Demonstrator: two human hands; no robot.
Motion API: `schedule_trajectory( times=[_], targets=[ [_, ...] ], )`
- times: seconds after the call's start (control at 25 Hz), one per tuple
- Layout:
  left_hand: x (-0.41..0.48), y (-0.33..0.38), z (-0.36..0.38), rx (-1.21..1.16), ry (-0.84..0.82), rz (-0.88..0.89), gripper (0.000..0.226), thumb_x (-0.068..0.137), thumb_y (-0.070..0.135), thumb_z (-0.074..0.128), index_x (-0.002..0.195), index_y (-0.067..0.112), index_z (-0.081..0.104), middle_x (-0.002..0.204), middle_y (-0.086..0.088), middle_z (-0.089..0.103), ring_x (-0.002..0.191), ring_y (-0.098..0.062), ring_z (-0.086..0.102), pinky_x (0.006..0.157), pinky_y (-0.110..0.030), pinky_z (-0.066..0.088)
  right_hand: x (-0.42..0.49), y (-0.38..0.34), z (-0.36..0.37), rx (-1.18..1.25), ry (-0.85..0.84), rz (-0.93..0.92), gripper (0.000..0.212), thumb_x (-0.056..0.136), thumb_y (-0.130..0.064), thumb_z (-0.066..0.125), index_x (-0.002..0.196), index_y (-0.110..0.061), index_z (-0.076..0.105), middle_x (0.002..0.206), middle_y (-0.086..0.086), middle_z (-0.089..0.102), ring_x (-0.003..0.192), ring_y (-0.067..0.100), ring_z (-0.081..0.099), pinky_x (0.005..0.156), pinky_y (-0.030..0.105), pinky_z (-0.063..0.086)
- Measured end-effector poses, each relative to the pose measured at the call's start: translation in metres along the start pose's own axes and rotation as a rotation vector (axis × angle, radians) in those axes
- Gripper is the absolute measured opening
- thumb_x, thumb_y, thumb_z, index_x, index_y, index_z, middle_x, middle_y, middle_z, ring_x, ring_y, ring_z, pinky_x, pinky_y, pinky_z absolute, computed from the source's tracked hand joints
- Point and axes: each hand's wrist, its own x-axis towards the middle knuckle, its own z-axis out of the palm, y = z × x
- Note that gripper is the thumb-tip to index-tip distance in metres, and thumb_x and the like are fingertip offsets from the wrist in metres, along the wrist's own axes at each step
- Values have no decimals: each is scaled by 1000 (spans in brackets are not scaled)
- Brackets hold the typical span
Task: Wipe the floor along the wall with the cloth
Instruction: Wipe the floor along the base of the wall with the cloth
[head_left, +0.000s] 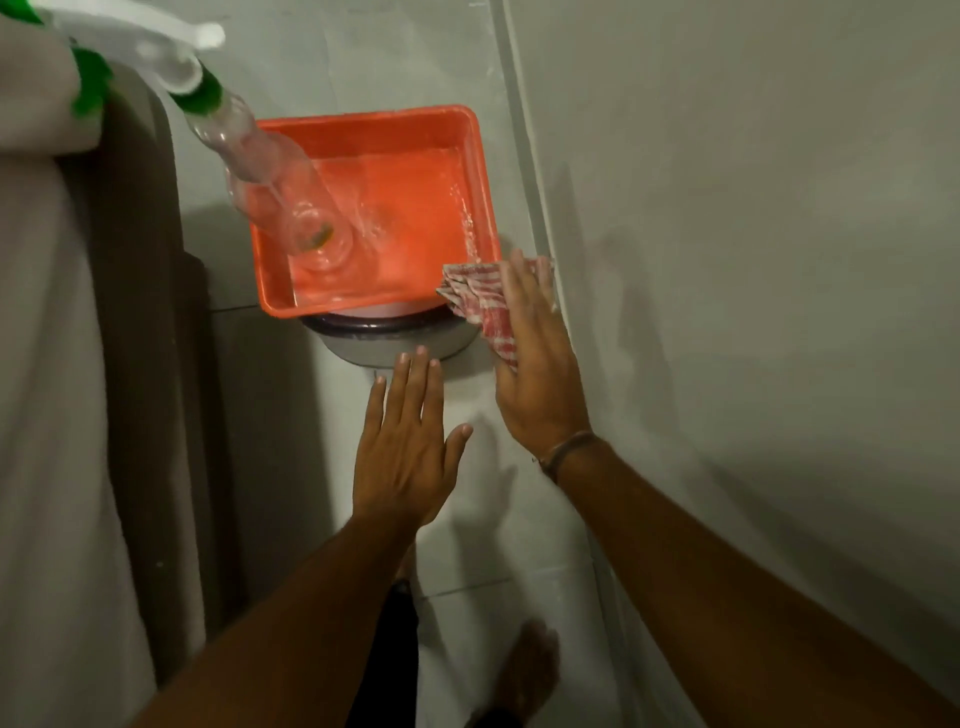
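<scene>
A red and white striped cloth (478, 301) lies on the pale tiled floor (467, 519) right beside the wall (727, 260). My right hand (535, 364) lies flat on top of the cloth, fingers stretched out, pressing it down at the foot of the wall. My left hand (405, 447) rests flat on the floor a little to the left, fingers spread, holding nothing. Part of the cloth is hidden under my right palm.
An orange tray (467, 156) holding water stands on a grey bowl (395, 345) just ahead of my hands. A clear spray bottle (249, 150) with green trim hangs over it from the left. Grey fabric and a dark edge (145, 312) run along the left. My bare foot (524, 670) is below.
</scene>
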Motion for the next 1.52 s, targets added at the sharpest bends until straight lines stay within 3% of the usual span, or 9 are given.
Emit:
schedule_trajectory(
  times=[0.16,0.36,0.44,0.56,0.68,0.76,0.92,1.16,1.52],
  targets=[
    [-60,23,72,17,-65,-14,82,110,63,15,174,12,6,184,-10,-1,171,-31,-2,139,-50,0,-113,51,20,-10,-131,116,73,104,-8,58,164,-16,17,175,6,17,165,32,8,131,51,23],
    [-79,19,172,23,-104,27,84,111,61,20,175,7,13,184,-13,0,170,-29,-6,138,-50,0,-179,144,83,-112,-395,231,63,109,-11,45,166,-15,20,177,5,15,166,27,0,132,56,22],
    [-66,9,221,20,-94,63,84,111,61,19,175,7,12,185,-15,2,170,-30,-5,138,-49,-1,-176,187,117,-182,-371,209,64,103,-15,36,166,-13,21,177,9,17,165,31,2,131,61,22],
    [-38,-11,280,22,-68,61,84,112,61,20,174,6,11,185,-18,6,172,-34,1,138,-50,-3,-164,244,169,-315,-345,181,72,104,-16,50,167,-12,15,178,12,11,165,37,2,131,63,19],
    [-27,-30,334,14,-84,37,85,112,60,25,175,6,9,186,-18,5,173,-36,2,138,-56,2,-183,281,220,-478,-393,125,77,107,-36,47,167,-13,6,178,14,4,165,38,1,134,59,12],
    [-29,-36,359,13,-28,37,84,111,58,27,176,8,8,187,-16,2,173,-35,1,138,-57,1,-198,297,238,-539,-318,99,76,105,-47,38,167,-13,9,177,15,11,164,37,9,134,56,9],
    [-31,-43,375,17,106,71,81,110,56,24,176,10,13,186,-17,10,173,-35,7,138,-54,1,-172,311,239,-522,-213,74,75,105,-52,30,167,-13,14,177,13,17,164,34,13,135,54,11],
    [-28,-46,379,36,127,83,80,109,55,25,176,11,15,186,-16,10,173,-35,8,137,-53,-3,-79,334,212,-575,-171,173,72,108,-46,30,167,-11,10,178,13,9,166,30,6,134,46,1],
    [-29,-49,380,79,143,95,81,108,53,28,175,10,16,186,-17,10,173,-35,6,138,-52,-5,-134,330,207,-510,-168,255,76,105,-42,40,166,-7,13,177,17,13,165,32,11,131,42,1]
  ],
)
